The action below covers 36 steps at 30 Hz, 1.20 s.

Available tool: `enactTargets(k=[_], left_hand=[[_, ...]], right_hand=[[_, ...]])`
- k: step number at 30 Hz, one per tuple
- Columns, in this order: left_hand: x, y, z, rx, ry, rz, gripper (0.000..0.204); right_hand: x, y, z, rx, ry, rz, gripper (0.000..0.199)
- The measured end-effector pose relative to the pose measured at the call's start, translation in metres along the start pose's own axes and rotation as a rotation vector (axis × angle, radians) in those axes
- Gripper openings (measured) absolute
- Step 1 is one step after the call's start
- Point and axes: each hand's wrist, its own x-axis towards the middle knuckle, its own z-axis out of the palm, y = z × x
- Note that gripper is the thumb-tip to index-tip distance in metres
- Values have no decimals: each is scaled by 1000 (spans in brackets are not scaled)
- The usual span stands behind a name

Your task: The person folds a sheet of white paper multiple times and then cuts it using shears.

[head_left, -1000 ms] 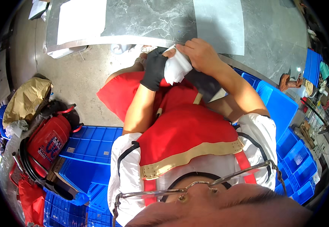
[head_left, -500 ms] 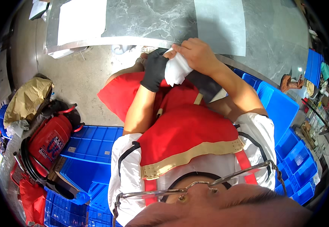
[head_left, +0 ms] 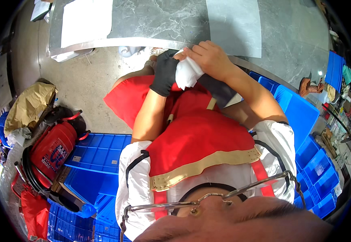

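Below grey table (head_left: 159,20), hands clasp white bundle (head_left: 186,73).

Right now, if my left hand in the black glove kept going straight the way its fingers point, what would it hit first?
The left hand points up toward the grey marble-patterned table. Its front edge looks first in line, though depth is unclear. The white bundle sits beside it, under the right hand.

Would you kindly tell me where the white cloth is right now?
In the head view, the white cloth sits upper centre, clasped between the gloved left hand and the bare right hand, just below the edge of the grey marbled table.
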Motion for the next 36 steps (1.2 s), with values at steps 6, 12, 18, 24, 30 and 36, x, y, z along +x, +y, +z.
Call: enactTargets(k=[6, 12, 18, 24, 30, 36], left_hand=[[2, -1, -2, -96, -6, -63, 22], [4, -7, -4, -16, -19, 111, 24], [5, -23, -11, 149, -47, 269, 20], [4, 1, -7, -218, -10, -287, 17], [-4, 7, -5, -85, -80, -44, 22], [-32, 17, -18, 19, -189, 70, 24]], right_hand=[[-5, 4, -11, 24, -110, 67, 31], [-10, 13, -5, 294, 25, 239, 31], [5, 3, 5, 280, 54, 200, 36], [7, 9, 13, 417, 123, 306, 32], [30, 24, 5, 150, 231, 251, 23], [11, -27, -42, 692, -338, 571, 36]])
